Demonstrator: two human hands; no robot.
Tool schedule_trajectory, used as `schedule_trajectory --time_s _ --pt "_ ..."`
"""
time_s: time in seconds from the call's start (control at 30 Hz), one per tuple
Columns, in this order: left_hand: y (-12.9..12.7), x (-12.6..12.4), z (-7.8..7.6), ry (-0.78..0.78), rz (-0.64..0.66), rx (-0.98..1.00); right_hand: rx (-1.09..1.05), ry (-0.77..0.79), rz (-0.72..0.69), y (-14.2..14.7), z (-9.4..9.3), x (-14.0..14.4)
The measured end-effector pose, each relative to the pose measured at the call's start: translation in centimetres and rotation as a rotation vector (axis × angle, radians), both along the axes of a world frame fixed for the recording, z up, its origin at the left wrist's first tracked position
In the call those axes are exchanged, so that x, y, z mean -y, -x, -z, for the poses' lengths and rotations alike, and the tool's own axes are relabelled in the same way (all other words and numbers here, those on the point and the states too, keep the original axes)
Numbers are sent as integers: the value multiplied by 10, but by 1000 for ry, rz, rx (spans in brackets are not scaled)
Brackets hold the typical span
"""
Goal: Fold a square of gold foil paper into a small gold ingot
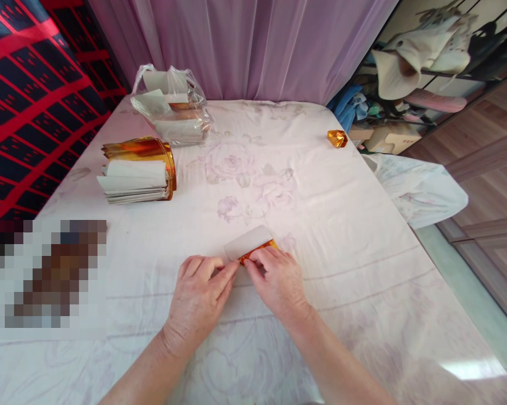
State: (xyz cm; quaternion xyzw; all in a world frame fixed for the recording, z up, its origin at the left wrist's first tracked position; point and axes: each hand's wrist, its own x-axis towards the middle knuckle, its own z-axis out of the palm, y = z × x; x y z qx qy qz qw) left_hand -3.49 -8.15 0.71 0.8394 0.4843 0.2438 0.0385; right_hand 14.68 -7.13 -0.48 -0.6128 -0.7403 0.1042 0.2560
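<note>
A stack of gold-backed paper sheets (137,171) sits at the far left of the floral tablecloth (342,225). Behind it lies a clear plastic bag (171,107) of more sheets (contents partly hidden). A small folded gold piece (336,138) rests near the far right edge.

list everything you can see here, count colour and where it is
paper slip: 1, white with a gold-orange foil edge, on the table centre, under both hands' fingertips
paper stack: 1, white sheets wrapped in gold foil, table left
plastic bag: 1, clear, holding white papers, far left of the table
folded foil piece: 1, gold-orange, far right edge of the table
tablecloth: 1, pale pink with faded flowers, covering the table
curtain: 1, lilac, behind the table
patterned cloth: 1, red and black, left side
left hand: 1, bare, fingers on the slip's near edge
right hand: 1, bare, pinching the slip's foil edge
</note>
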Motion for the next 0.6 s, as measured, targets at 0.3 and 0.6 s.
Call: schedule_trajectory --time_s 0.3,0.6 --pt "-6 4 1 -43 41 -139 2 36 6 1 -2 0" --pt "-6 4 3 -10 38 -129 4 16 -3 0 0 0"
